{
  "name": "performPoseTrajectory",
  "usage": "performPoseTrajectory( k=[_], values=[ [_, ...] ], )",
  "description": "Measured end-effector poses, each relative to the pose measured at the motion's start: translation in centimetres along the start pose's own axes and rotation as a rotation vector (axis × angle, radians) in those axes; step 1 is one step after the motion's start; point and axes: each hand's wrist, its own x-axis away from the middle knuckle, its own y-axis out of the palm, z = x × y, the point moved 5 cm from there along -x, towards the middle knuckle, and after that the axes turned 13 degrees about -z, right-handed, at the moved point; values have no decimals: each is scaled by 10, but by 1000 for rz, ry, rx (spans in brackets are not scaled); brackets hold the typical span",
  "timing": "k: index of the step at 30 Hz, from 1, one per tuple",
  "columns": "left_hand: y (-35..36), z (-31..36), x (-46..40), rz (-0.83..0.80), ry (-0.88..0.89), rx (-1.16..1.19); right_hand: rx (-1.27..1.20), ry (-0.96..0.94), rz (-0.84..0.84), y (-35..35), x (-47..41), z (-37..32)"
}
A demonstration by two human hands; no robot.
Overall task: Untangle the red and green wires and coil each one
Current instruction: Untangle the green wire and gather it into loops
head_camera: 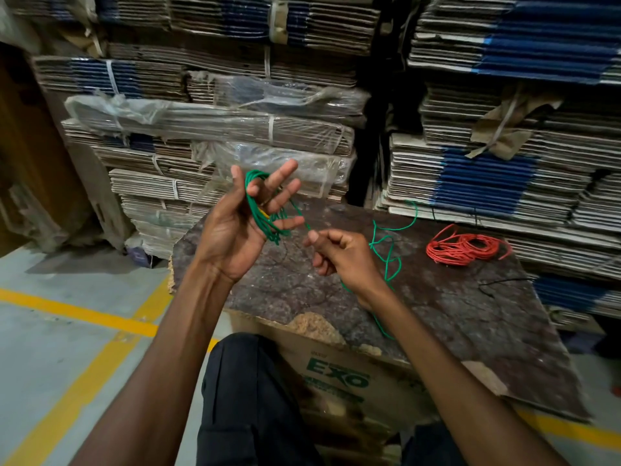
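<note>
My left hand [232, 237] is raised palm up. Several loops of the green wire [254, 210] are wound round its fingers, and one finger curls over the loops while the others spread out. My right hand [342, 260] pinches the same green wire between thumb and forefinger just right of the coil. The loose rest of the green wire [389, 257] trails behind my right hand in kinks across the dark board [453, 314]. The red wire [467, 248] lies by itself as a flat coil at the board's far right, apart from the green one.
The board rests on a cardboard box [336, 378] printed "EXO", in front of my knees. Tall stacks of flattened cartons [504, 183] stand close behind and to the left. A thin black wire [497, 284] lies near the board's right edge. Grey floor with yellow lines [84, 314] at the left.
</note>
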Motion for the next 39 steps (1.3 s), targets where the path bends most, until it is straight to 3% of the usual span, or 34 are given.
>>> performPoseTrajectory(
  k=[7, 12, 17, 21, 25, 29, 33, 39],
  values=[
    [-12, 6, -4, 111, 50, -68, 33, 22, -1, -6, 17, 15],
    [-15, 8, -9, 207, 59, -169, 110, 67, -99, -1, 27, 23],
    [-7, -1, -15, 201, 40, -503, 231, 79, -127, -1, 31, 20],
    [5, 4, -20, 128, 94, -875, 287, 71, -175, 2, 30, 20],
    [10, 8, -23, 28, 87, -1066, 383, 82, -151, -5, 32, 20],
    [-8, -1, -26, -110, 29, -1544, 598, 66, -108, -14, 28, 11],
    [-29, -3, -18, -129, -21, -1887, 724, 58, -54, -27, 36, -3],
    [-47, -15, 2, -118, -294, -1880, 848, -113, 41, -37, 45, -39]
  ],
)
